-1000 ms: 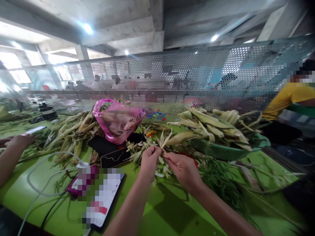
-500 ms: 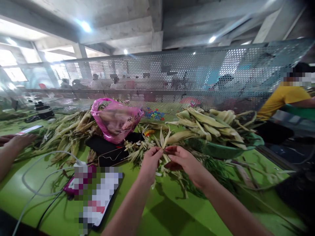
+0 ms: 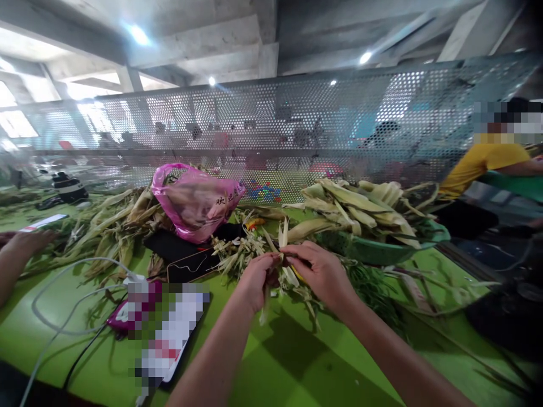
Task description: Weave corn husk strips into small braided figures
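Left hand [image 3: 255, 278] and right hand [image 3: 326, 272] pinch pale, pointed corn-husk strips [image 3: 284, 233] between fingers [image 3: 299, 250]; translucent pink plastic bag [image 3: 195, 206] at ten o'clock.

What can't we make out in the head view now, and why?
All head view:
Pinched part of the pale husk strips: covered by the left hand and right hand.
Phone screen: pixelated.
Contents of the pink bag: clouded by its film.
Other person's arm: cut by the left edge.

The counter [image 3: 106, 370] is lime green, the plastic bag [image 3: 190, 203] translucent pink with dark lettering. The held husk strip [image 3: 283, 234] is cream, the basin [image 3: 382, 254] muted green, and the grey screen [image 3: 263, 124] patterned with small holes.
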`<state>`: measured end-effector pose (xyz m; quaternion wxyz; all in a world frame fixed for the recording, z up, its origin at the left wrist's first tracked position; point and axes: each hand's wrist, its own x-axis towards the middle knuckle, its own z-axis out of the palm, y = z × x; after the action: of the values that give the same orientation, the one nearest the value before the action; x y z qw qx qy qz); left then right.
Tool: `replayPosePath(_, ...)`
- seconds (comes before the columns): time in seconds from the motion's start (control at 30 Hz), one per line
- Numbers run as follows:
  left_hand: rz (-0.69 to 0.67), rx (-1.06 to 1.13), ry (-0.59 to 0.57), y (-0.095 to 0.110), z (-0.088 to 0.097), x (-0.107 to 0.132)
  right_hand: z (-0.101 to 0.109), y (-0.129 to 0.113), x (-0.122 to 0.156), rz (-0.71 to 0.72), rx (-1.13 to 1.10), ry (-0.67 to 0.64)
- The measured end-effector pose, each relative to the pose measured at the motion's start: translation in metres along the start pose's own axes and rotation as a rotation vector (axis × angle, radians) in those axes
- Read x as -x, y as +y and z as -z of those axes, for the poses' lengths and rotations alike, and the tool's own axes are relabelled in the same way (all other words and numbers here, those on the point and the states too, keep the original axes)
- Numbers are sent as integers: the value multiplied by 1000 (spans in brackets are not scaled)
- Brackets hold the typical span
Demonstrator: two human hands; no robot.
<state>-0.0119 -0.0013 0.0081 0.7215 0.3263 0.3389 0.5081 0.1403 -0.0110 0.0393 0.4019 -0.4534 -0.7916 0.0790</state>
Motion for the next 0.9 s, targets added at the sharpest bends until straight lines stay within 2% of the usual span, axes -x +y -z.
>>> replayPosePath(0.17,-32,-124,-52,2,-2,3,2,5,0,-18,-36,19)
replayPosePath(0.33,-180,-337,-92,3,-4,4,3,7,-1,-56,-78,5)
replayPosePath(0.47,-286,-473,-24,0,-3,0,1,9,-1,-77,-97,-6)
replayPosePath(0.7,-362,-497,99,-3,-2,-2,-2,7,0,-123,-170,-8)
replayPosePath(0.9,-532,-565,196,-4,1,-4,-8,10,1,-167,-278,3)
